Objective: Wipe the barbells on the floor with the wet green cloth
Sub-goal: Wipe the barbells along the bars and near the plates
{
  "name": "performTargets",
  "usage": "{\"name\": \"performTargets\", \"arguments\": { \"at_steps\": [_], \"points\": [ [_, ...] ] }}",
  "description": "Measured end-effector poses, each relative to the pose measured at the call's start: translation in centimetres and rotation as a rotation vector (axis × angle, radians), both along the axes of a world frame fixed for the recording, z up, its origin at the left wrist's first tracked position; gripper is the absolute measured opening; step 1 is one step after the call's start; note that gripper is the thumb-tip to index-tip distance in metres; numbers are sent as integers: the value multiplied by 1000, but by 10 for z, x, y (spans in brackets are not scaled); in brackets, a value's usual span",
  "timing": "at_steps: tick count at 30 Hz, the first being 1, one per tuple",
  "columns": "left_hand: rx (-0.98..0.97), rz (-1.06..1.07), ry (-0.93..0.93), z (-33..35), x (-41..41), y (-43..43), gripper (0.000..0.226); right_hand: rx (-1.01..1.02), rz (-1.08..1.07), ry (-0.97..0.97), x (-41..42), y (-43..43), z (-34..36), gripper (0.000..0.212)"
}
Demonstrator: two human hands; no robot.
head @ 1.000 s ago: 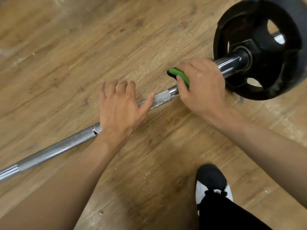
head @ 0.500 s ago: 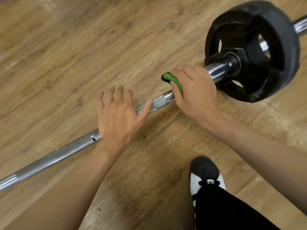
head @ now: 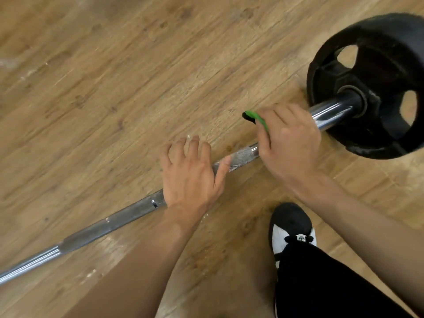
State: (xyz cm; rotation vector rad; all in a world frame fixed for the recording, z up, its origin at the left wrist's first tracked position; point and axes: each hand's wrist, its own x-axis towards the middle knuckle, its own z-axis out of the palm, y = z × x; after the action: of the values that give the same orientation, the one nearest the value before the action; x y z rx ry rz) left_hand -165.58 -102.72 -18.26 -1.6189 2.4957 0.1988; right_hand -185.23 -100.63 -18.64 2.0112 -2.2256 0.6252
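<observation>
Barbell steel (head: 128, 214) is lying slantwise on the wooden floor (head: 114, 76), running from the lower left edge of the view up toward the upper right. Its dull grey shaft is being crossed near the middle by the left hand (head: 190, 177), which is being pressed down flat on it with the fingers spread and uncurled; nothing is being gripped by this hand, and the thumb is being laid along the knurled section (head: 241, 157) just to its right. Past that short knurled stretch, the bar is being covered by the right hand (head: 289, 143), which is being closed over the shaft with the green cloth (head: 257, 118) bunched beneath the palm. Only a folded end of the cloth is being shown, sticking out on the far side of the hand above the floor; how much of it is being wrapped around the bar cannot be told. Beyond the knuckles, the shiny thicker sleeve (head: 330, 113) is being led into the hub of a black weight plate (head: 376, 72), which is standing on its edge at the right. Below the right forearm, a black and white shoe (head: 291, 228) is being planted on the boards, with a dark trouser leg (head: 321, 283) above it.
</observation>
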Motion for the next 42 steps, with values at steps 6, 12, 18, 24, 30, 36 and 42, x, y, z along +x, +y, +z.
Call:
{"name": "performTargets", "arguments": {
  "at_steps": [6,12,18,24,30,36,42],
  "points": [
    [-12,6,3,2,0,9,91,-166,104,-126,11,38,-2,19],
    [-54,-6,159,-1,7,4,75,-108,169,154,24,38,-24,28],
    [-82,-21,246,8,56,8,60,-48,92,243,34,38,-26,36],
    [-60,25,177,9,109,8,70,-54,133,8,61,32,-23,30],
    [-91,25,95,-2,118,7,74,99,67,305,33,30,-4,50],
    [-110,20,76,-4,118,6,76,-68,4,-48,74,25,-23,38],
    [-92,9,40,-3,118,4,80,-52,278,46,84,22,-19,39]
  ]
}}
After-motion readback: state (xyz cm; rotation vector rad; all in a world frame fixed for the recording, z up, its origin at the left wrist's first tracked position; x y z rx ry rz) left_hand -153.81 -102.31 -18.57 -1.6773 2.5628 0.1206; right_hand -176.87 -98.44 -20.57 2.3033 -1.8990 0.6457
